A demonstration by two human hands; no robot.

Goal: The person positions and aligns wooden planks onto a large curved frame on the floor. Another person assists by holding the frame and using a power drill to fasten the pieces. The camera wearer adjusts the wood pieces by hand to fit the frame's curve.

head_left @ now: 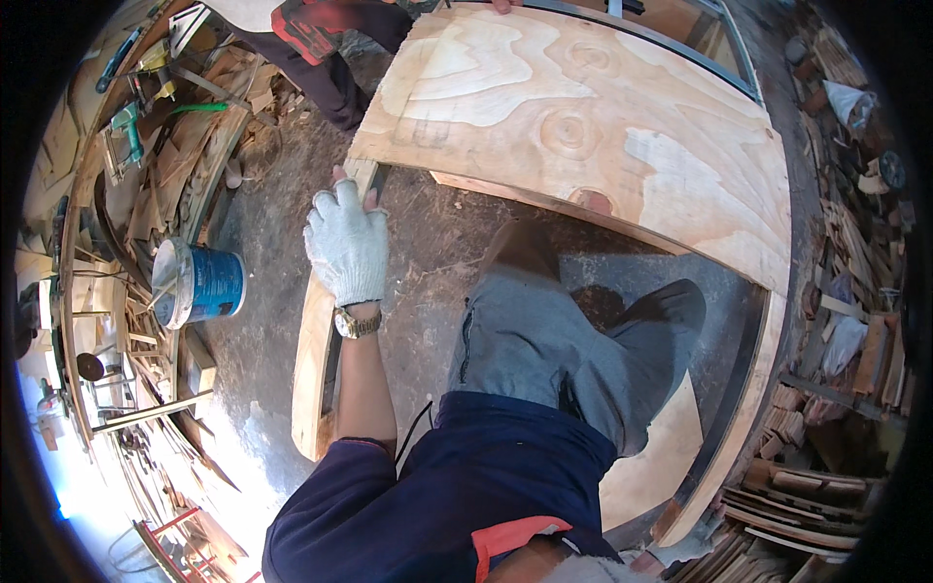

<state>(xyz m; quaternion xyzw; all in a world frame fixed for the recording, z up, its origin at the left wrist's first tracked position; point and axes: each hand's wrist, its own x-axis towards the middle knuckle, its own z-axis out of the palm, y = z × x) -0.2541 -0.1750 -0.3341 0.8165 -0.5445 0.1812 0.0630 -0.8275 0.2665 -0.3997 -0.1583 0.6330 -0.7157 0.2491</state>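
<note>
The head view looks steeply down from above the wearer's torso (457, 476), low in the picture's centre, facing over the legs (525, 325), mid-picture, toward a plywood panel (593, 131), upper centre-right; the torso is near, and fisheye coverage ends in dark corners.

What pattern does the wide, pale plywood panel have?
The wide, pale plywood panel shows wavy grain with rounded rings, best seen in the head view.
</note>
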